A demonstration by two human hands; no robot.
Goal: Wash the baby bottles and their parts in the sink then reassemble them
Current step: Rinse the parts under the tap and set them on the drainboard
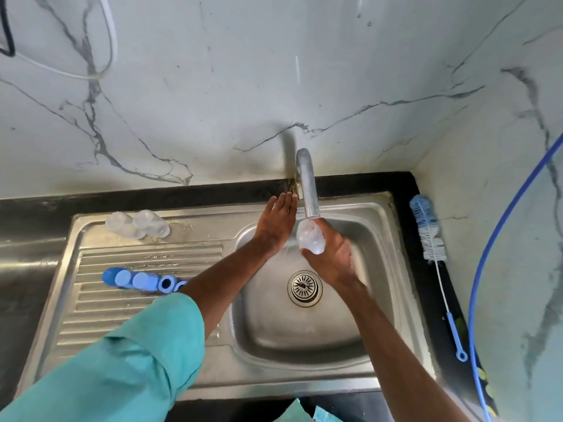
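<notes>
Head view: a steel sink with a ribbed drainboard sits in a black counter below marble-veined walls. The right hand grips a clear baby bottle (blurred) under the tap, above the basin. The left hand has its fingers straight and together beside the spout. Clear parts and blue rings lie on the drainboard.

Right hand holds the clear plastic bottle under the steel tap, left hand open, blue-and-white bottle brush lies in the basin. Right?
Not the brush. In the head view the blue-and-white bottle brush lies on the black counter right of the stainless steel sink. The rest holds.
</notes>
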